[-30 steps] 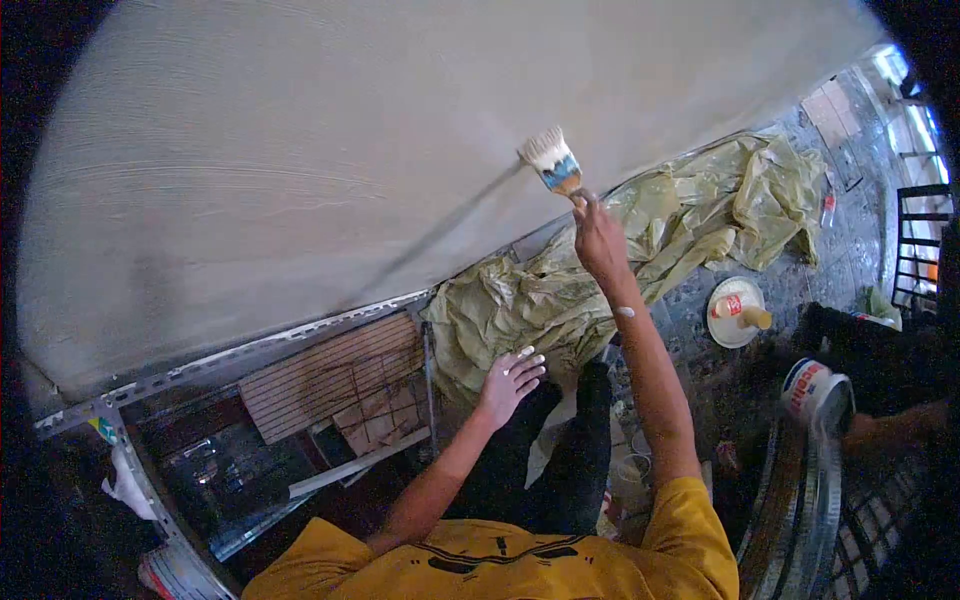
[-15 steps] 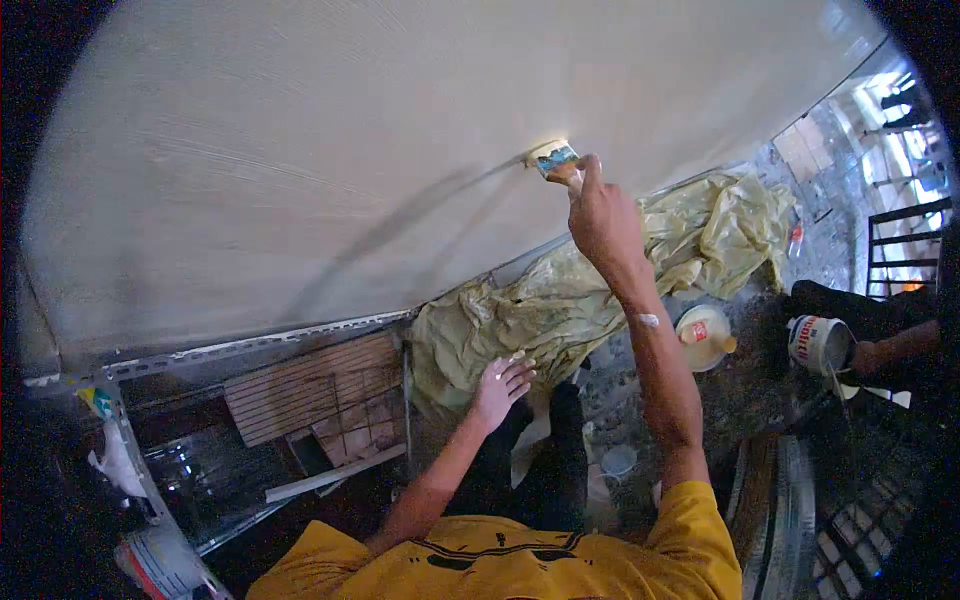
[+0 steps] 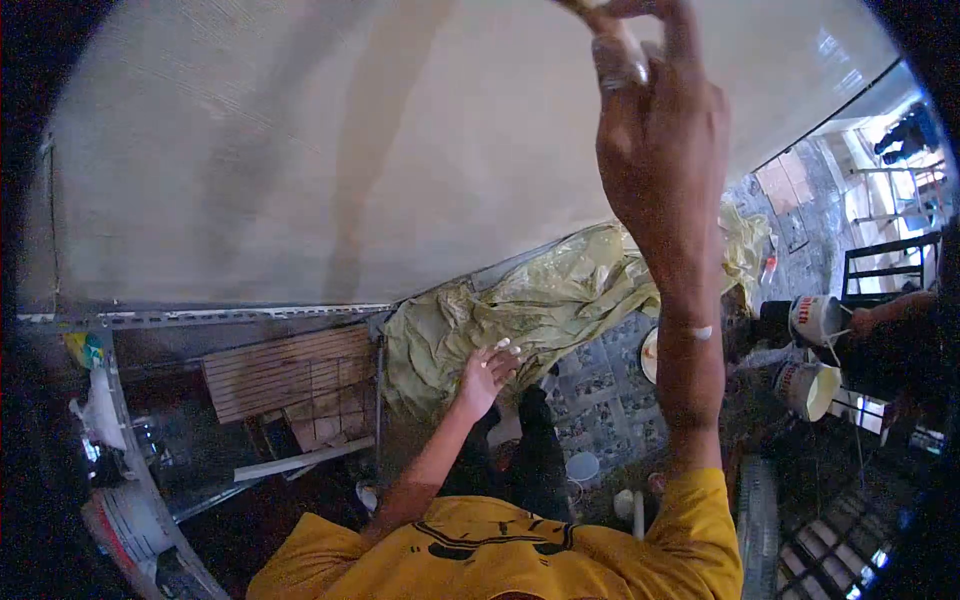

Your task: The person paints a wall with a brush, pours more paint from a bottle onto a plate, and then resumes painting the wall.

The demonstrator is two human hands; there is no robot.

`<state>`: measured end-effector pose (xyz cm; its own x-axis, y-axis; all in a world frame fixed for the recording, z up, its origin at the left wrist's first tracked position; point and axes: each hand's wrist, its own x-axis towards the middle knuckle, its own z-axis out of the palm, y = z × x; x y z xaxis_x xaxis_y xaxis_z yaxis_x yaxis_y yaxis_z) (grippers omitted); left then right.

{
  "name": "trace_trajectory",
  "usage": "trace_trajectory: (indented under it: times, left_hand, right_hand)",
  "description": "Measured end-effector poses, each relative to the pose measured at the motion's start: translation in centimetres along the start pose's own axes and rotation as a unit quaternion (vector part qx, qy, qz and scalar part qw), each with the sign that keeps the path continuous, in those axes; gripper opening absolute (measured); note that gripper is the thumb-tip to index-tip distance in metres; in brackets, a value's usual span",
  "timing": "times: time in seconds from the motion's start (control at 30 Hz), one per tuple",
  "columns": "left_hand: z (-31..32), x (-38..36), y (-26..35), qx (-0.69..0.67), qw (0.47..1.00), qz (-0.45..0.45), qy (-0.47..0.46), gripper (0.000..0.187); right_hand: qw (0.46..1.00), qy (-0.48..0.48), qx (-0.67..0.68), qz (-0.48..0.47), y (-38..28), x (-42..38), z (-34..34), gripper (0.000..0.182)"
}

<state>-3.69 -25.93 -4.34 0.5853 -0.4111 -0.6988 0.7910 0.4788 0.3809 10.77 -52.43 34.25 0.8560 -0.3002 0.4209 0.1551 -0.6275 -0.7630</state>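
Observation:
High in front of the pale wall (image 3: 250, 190), my right hand (image 3: 660, 130) is closed around the handle of a paintbrush (image 3: 582, 9). Only part of the handle shows; the bristles are cut off by the top edge of the view. White paint marks my right wrist. Lower down, my left hand (image 3: 488, 368) hangs open with fingers apart and pale paint on the fingertips. It holds nothing and is in front of the crumpled yellowish plastic sheet (image 3: 500, 315) lying along the wall's foot.
At right, another person's hand (image 3: 890, 318) is at a white paint bucket (image 3: 812, 318), with a second bucket (image 3: 800, 388) below. A container (image 3: 650, 355) is partly hidden by my forearm. Left are a perforated metal strip (image 3: 240, 313) and wooden slats (image 3: 285, 370).
My right hand has risen with the paintbrush, which has mostly left the view. The view has shifted. A second bucket now shows beside the other person. My left hand stays open.

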Motion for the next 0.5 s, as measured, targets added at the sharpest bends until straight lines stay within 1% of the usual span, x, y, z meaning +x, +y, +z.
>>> trace_trajectory:
  times: [0.03,0.07,0.13,0.17,0.2,0.27,0.33,0.4,0.43,0.5]
  left_hand:
    - [0.0,-0.2,-0.5,-0.007,1.000,-0.007,-0.001,0.046]
    - [0.0,-0.2,-0.8,-0.009,1.000,-0.008,0.004,0.046]
    - [-0.1,0.1,-1.5,0.009,0.999,-0.026,0.038,0.044]
    - [-0.4,0.1,-1.8,0.009,0.999,-0.028,0.041,0.044]
    - [-0.6,0.2,-2.1,0.015,0.999,-0.022,0.029,0.045]
    - [-1.3,0.5,-2.7,0.023,0.999,-0.015,0.020,0.045]
    - [-2.1,0.8,-3.4,0.032,0.996,-0.036,0.080,0.049]
    - [-2.8,0.7,-3.8,0.039,0.996,-0.038,0.076,0.050]
    - [-3.1,0.9,-3.9,0.044,0.996,-0.039,0.071,0.052]
    - [-3.7,1.1,-4.0,0.037,0.996,-0.036,0.078,0.050]
  right_hand:
    - [0.999,-0.031,0.027,0.030,-0.3,0.1,-0.3,0.018]
    - [0.996,0.027,0.076,-0.033,-0.4,0.2,0.0,0.016]
    - [0.984,0.085,0.125,-0.089,1.8,0.7,1.6,0.015]
    - [0.977,0.138,0.021,-0.162,5.3,1.8,4.5,0.018]
    - [0.950,0.189,-0.083,-0.233,8.6,2.2,7.0,0.022]
    - [0.974,0.163,-0.024,-0.153,12.8,1.2,11.0,0.019]
    - [0.981,0.145,0.005,-0.125,18.4,-1.1,15.1,0.018]
    - [0.995,0.085,-0.025,-0.040,21.5,-4.7,17.2,0.017]
    - [0.995,0.084,-0.024,-0.038,23.2,-6.2,18.2,0.017]
    - [0.999,0.039,-0.018,-0.021,26.2,-9.1,20.1,0.018]
